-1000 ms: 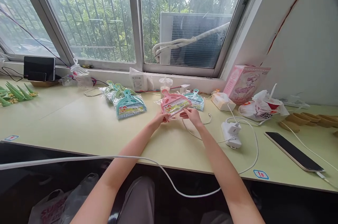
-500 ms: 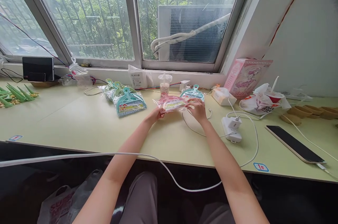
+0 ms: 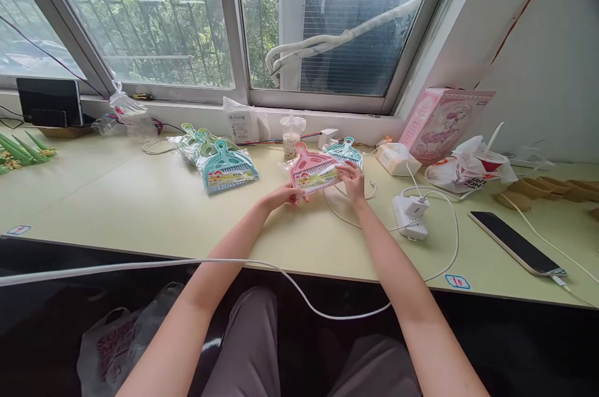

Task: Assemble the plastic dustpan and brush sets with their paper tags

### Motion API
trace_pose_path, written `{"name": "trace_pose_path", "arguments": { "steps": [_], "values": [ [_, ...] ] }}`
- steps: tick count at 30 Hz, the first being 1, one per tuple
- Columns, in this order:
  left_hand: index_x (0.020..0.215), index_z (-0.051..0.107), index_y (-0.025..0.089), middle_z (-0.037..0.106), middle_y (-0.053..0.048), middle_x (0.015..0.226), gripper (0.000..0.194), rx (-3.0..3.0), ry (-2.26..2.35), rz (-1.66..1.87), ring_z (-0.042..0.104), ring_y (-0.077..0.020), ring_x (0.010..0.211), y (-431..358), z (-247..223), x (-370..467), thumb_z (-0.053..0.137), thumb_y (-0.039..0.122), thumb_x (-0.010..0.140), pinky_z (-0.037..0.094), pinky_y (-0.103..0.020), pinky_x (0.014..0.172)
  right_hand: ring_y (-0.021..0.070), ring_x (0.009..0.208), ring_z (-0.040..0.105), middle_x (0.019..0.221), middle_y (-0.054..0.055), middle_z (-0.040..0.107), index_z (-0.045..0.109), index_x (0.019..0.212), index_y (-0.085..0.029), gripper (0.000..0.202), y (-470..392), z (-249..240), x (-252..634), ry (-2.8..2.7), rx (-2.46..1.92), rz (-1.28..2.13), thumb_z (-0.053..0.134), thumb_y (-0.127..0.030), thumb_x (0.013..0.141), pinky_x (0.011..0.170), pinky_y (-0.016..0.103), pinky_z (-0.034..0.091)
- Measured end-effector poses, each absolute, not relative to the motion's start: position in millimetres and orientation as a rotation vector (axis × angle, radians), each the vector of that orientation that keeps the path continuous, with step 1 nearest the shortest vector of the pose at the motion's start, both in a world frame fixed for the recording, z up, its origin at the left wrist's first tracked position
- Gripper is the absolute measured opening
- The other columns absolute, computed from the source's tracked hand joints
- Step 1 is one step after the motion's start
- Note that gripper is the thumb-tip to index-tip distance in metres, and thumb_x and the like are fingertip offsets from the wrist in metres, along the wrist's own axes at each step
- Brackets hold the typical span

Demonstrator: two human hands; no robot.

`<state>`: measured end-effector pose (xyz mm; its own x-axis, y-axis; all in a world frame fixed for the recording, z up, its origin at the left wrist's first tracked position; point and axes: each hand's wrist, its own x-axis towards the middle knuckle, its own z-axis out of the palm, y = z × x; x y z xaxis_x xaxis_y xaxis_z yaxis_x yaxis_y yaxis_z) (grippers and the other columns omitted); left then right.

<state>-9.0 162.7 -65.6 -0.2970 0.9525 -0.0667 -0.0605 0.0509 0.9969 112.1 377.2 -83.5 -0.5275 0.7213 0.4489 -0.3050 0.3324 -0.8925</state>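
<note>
Between my two hands is a pink dustpan and brush set [image 3: 312, 166] in clear wrapping, its handle pointing toward the window. My left hand [image 3: 285, 195] grips its lower left corner. On the opposite edge, the fingers of my right hand [image 3: 352, 180] are closed. Just behind that hand lies a teal dustpan set [image 3: 345, 150], partly covered by the pink one. Farther left, another teal dustpan set [image 3: 230, 169] rests against wrapped green dustpan sets [image 3: 194, 140].
A drink cup [image 3: 291, 138] stands behind the pink set. To the right are a tissue pack [image 3: 397, 158], a white power strip [image 3: 410, 217] with cables, a phone [image 3: 515, 242] and a pink box [image 3: 444, 125]. A white cable [image 3: 327, 316] hangs across my arms.
The pink dustpan set has tilted up, so its face and handle show more fully. Both hands still hold its edges. The camera view has dipped slightly.
</note>
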Motion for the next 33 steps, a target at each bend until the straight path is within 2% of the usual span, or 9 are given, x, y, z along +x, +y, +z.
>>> {"name": "trace_pose_path", "arguments": {
  "steps": [6, 10, 13, 15, 18, 22, 25, 29, 33],
  "values": [
    [0.123, 0.056, 0.012, 0.071, -0.009, 0.078, 0.051, 1.038, 1.445, 1.386, 0.053, -0.0086, 0.05, 161.6, -68.0, -9.7, 0.068, 0.032, 0.078, 0.044, -0.021, 0.05, 0.0197, 0.107, 0.063, 0.118, 0.005, 0.066, 0.063, 0.118, -0.025, 0.056, 385.7, -90.3, 112.8, -1.602, -0.587, 1.759, 0.076, -0.02, 0.064, 0.081, 0.03, 0.058],
    [0.124, 0.057, 0.013, 0.072, -0.013, 0.087, 0.057, 1.022, 1.444, 1.312, 0.061, -0.0137, 0.058, 163.7, -66.7, -8.7, 0.066, 0.045, 0.078, 0.05, -0.024, 0.057, 0.016, 0.076, 0.067, 0.091, 0.005, 0.073, 0.071, 0.094, -0.017, 0.034, 397.8, -89.5, 117.9, -1.628, -0.573, 2.049, 0.077, -0.018, 0.061, 0.064, 0.024, 0.058],
    [0.133, 0.052, 0.019, 0.067, -0.017, 0.117, 0.067, 1.047, 1.36, 1.35, 0.068, -0.022, 0.084, 164.5, -61.0, 0.3, 0.056, 0.061, 0.08, 0.054, -0.027, 0.065, 0.0145, 0.072, 0.066, 0.082, 0.003, 0.072, 0.071, 0.081, -0.016, 0.023, 401.3, -85.7, 118.2, -1.527, -0.552, 1.995, 0.079, -0.016, 0.059, 0.061, 0.022, 0.057],
    [0.142, 0.041, 0.025, 0.058, -0.016, 0.133, 0.078, 1.106, 1.379, 1.468, 0.067, -0.0258, 0.098, 164.6, -58.0, 7.7, 0.066, 0.057, 0.076, 0.055, -0.028, 0.069, 0.0163, 0.076, 0.067, 0.083, 0.004, 0.072, 0.07, 0.082, -0.016, 0.024, 399.0, -83.4, 116.2, -1.483, -0.547, 1.958, 0.079, -0.016, 0.06, 0.064, 0.024, 0.058],
    [0.145, 0.034, 0.026, 0.056, -0.015, 0.136, 0.091, 1.082, 1.551, 1.695, 0.066, -0.0253, 0.098, 167.0, -59.4, 11.7, 0.079, 0.042, 0.068, 0.056, -0.03, 0.071, 0.0193, 0.084, 0.069, 0.087, 0.004, 0.073, 0.07, 0.087, -0.017, 0.027, 390.4, -82.8, 111.2, -1.484, -0.525, 1.92, 0.08, -0.021, 0.063, 0.072, 0.029, 0.059],
    [0.114, 0.06, 0.013, 0.068, -0.014, 0.113, 0.053, 0.819, 1.609, 1.991, 0.065, -0.0258, 0.1, 174.5, -67.8, -2.3, 0.075, 0.04, 0.072, 0.053, -0.035, 0.084, 0.0205, 0.088, 0.069, 0.091, 0.005, 0.073, 0.07, 0.092, -0.017, 0.034, 374.5, -84.0, 104.9, -1.549, -0.486, 1.94, 0.083, -0.029, 0.063, 0.076, 0.031, 0.058],
    [0.096, 0.063, 0.012, 0.071, -0.011, 0.097, 0.034, 0.694, 1.682, 2.121, 0.064, -0.0268, 0.1, 172.6, -69.4, -13.7, 0.074, 0.033, 0.072, 0.05, -0.038, 0.089, 0.0213, 0.093, 0.068, 0.098, 0.005, 0.073, 0.071, 0.096, -0.018, 0.04, 361.3, -80.5, 104.7, -1.633, -0.367, 1.973, 0.083, -0.037, 0.063, 0.079, 0.032, 0.057],
    [0.098, 0.061, 0.013, 0.07, -0.01, 0.1, 0.025, 0.738, 1.834, 2.28, 0.064, -0.0245, 0.099, 137.4, -64.2, -20.7, 0.062, 0.028, 0.077, 0.05, -0.036, 0.09, 0.023, 0.1, 0.068, 0.114, 0.006, 0.07, 0.066, 0.116, -0.025, 0.051, 346.1, -72.0, 110.0, -1.809, -0.194, 2.015, 0.077, -0.05, 0.072, 0.081, 0.033, 0.056],
    [0.11, 0.059, 0.014, 0.068, -0.011, 0.112, 0.036, 0.728, 2.023, 2.3, 0.063, -0.0243, 0.105, 66.1, -70.9, -33.9, 0.061, 0.029, 0.078, 0.05, -0.036, 0.094, 0.0223, 0.096, 0.069, 0.122, 0.008, 0.067, 0.061, 0.124, -0.026, 0.052, 344.8, -72.4, 110.6, -1.857, -0.258, 1.99, 0.062, -0.058, 0.083, 0.074, 0.029, 0.055]
  ]
}}
